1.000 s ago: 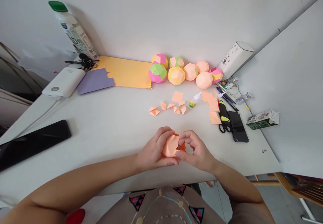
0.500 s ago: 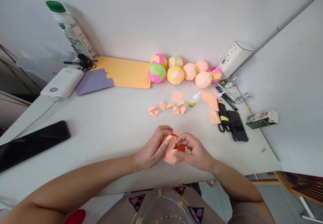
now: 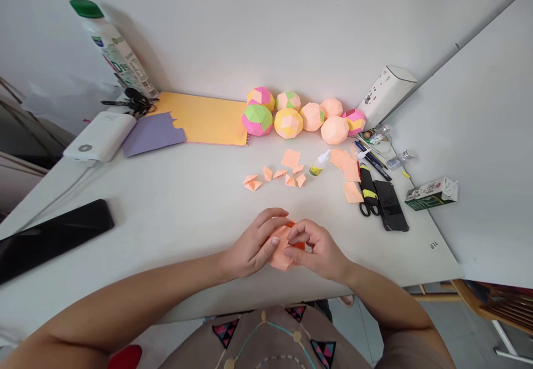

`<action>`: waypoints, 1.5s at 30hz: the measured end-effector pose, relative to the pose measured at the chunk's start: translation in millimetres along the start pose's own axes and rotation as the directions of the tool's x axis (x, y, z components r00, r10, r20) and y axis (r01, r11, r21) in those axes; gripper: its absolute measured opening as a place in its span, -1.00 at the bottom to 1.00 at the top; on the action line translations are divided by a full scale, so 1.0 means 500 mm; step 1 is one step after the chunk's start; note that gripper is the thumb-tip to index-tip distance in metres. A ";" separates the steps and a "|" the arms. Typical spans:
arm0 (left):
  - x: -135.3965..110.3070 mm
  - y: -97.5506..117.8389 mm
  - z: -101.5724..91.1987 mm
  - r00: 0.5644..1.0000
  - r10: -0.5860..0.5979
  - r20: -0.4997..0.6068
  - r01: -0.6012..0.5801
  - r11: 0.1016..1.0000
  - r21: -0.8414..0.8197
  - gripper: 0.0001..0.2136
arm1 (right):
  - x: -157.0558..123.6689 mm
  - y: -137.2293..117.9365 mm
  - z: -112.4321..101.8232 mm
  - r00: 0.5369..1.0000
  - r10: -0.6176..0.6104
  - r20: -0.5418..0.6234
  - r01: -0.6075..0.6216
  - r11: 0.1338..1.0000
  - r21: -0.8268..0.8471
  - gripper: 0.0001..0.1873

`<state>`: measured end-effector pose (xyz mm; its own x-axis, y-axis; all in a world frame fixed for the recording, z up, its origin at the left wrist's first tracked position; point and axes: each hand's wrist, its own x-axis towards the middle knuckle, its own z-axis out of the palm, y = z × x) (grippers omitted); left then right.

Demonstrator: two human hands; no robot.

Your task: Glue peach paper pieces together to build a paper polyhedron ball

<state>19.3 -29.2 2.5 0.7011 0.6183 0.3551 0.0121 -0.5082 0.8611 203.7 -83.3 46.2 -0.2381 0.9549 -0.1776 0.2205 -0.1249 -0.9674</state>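
My left hand [image 3: 252, 245] and my right hand [image 3: 317, 248] meet over the near middle of the white table [image 3: 179, 202]. Both are closed around a partly built peach paper ball [image 3: 282, 246] with an orange piece showing at its right side. Left fingers curl over its top and left; right fingers pinch its right edge. Just beyond lie several small folded peach paper pieces [image 3: 277, 176] and a small glue bottle [image 3: 320, 163]. Flat peach paper squares [image 3: 348, 172] lie further right.
Several finished paper balls [image 3: 300, 118] line the wall. A yellow pad [image 3: 208, 118], purple paper [image 3: 152, 134], power bank [image 3: 99, 137], keys [image 3: 132, 101] and spray bottle [image 3: 112, 50] sit far left. A black phone [image 3: 50, 239] lies left; scissors [image 3: 368, 191], another phone [image 3: 390, 205], pens [image 3: 372, 159] and cartons [image 3: 431, 193] right.
The paper ball has been turned and lowered slightly between my hands; my left fingers now fold further over it. The camera view has shifted a little.
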 end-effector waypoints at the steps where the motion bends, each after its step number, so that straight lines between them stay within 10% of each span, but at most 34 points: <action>1: 0.000 0.000 0.000 1.000 0.002 -0.006 -0.002 1.000 0.002 -0.64 | 0.001 0.000 0.000 1.000 0.001 -0.006 -0.001 1.000 0.006 -0.83; 15: 0.028 0.036 -0.054 0.947 -0.239 0.216 0.262 0.962 -0.082 -0.79 | -0.001 0.002 -0.011 1.000 0.008 0.022 -0.010 0.998 0.062 -0.76; 26: 0.041 0.030 -0.069 0.688 -0.390 0.612 0.699 0.580 -0.417 -0.81 | -0.005 -0.008 -0.026 0.985 -0.021 0.169 0.012 0.999 0.052 -0.77; 32: 0.035 0.054 -0.057 0.693 -0.387 0.608 0.709 0.516 -0.480 -0.69 | -0.011 -0.016 -0.056 0.954 -0.162 0.253 0.218 0.952 -0.215 -0.80; 45: 0.040 0.050 -0.057 0.667 -0.433 0.607 0.734 0.522 -0.434 -0.65 | -0.007 -0.005 -0.049 0.975 0.005 0.223 0.019 0.994 -0.104 -0.85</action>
<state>13.4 -12.3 41.5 0.8949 0.2685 -0.3564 0.2112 0.4488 0.8683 227.2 -79.6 53.4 -0.4419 0.8702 -0.2179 0.3127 -0.0782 -0.9466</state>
